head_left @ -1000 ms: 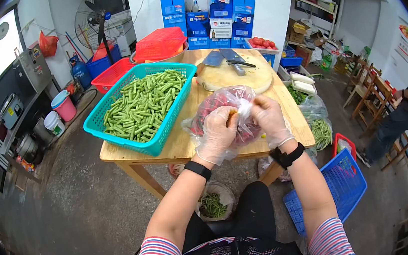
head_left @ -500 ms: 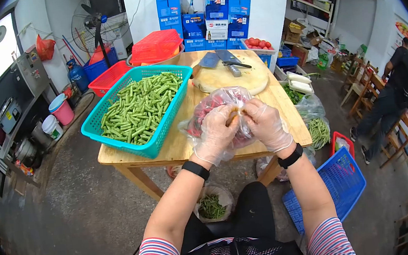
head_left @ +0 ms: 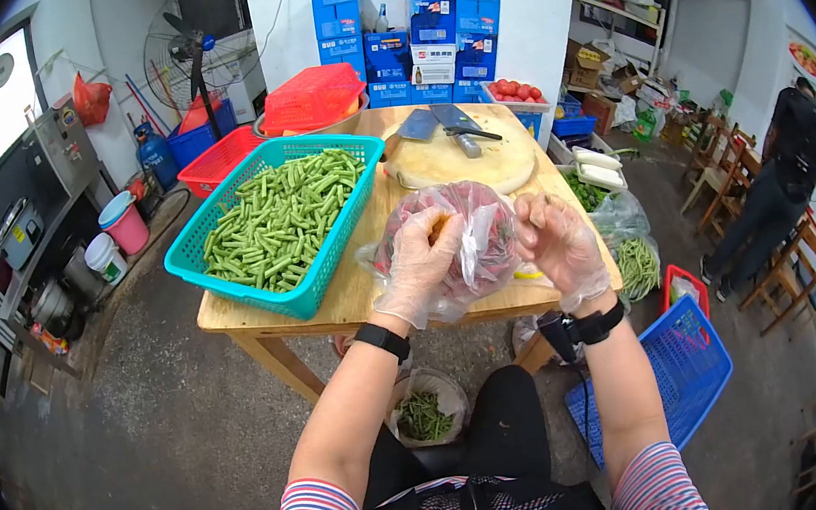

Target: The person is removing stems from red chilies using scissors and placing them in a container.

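Note:
A clear plastic bag with dark red contents rests at the front of the wooden table. My left hand, in a clear glove, grips the bag's left side. On the right, my right hand, also gloved, is beside the bag with its fingers curled and apart, palm partly turned up. A turquoise basket of cut green beans stands to the left. Behind the bag lies a round cutting board with cleavers on it.
Red baskets and a box of tomatoes are at the back. A blue crate sits on the floor at right, and a bin with bean scraps is below the table. Another person stands far right.
My right hand has come away from the bag's gathered top and turned outward. My left hand stays on the bag, whose white knotted part now shows. The other person has shifted posture.

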Available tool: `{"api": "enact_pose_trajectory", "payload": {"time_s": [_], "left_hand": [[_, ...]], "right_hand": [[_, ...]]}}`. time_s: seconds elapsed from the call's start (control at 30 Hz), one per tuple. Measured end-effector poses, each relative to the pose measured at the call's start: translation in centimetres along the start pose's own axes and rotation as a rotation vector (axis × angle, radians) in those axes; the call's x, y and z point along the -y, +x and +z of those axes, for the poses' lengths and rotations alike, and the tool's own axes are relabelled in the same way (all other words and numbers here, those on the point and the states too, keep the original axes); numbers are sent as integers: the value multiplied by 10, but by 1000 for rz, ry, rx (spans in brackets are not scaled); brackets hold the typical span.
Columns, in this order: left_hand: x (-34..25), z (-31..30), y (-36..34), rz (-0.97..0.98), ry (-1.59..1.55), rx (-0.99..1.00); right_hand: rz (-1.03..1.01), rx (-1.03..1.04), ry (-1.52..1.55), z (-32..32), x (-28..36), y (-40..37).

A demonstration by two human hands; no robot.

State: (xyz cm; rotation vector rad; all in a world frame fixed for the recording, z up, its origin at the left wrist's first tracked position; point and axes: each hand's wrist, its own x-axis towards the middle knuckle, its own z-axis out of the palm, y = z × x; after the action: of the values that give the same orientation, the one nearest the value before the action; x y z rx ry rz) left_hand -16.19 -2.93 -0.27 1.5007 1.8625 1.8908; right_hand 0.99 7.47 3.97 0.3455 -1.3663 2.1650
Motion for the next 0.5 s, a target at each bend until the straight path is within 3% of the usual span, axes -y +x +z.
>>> {"api": "enact_pose_trajectory", "payload": {"time_s": [0.03,0.1,0.13,0.17,0.23,0.3,0.37,0.43,0.5], "left_hand": [[3,-1,0,35,-1,-5],[6,1,-1,72,-7,-8],[7,2,-2,89,-8,-15],[7,3,-1,108,-7,-23],[8,4,-2,86,-47,-13],[9,0,-4,61,-79,-6],[10,-8,-6,82,-62,88],[6,-9,-8,101,-14,79],[7,-7,-13,111,34,84]], "right_hand": [[2,-4,2,2,1,2],[79,-229,-686,8,0,5],[-167,-182,-1037,26,-7,5],[-170,-184,-1042,28,-10,5],[-199,-80,-1436,22,-20,5],[-246,-95,-1320,-4,-31,5],[213,-106,-514,5,-5,2],[101,-67,-514,-1,1,11],[-382,-158,-1473,-1,-5,23]]}}
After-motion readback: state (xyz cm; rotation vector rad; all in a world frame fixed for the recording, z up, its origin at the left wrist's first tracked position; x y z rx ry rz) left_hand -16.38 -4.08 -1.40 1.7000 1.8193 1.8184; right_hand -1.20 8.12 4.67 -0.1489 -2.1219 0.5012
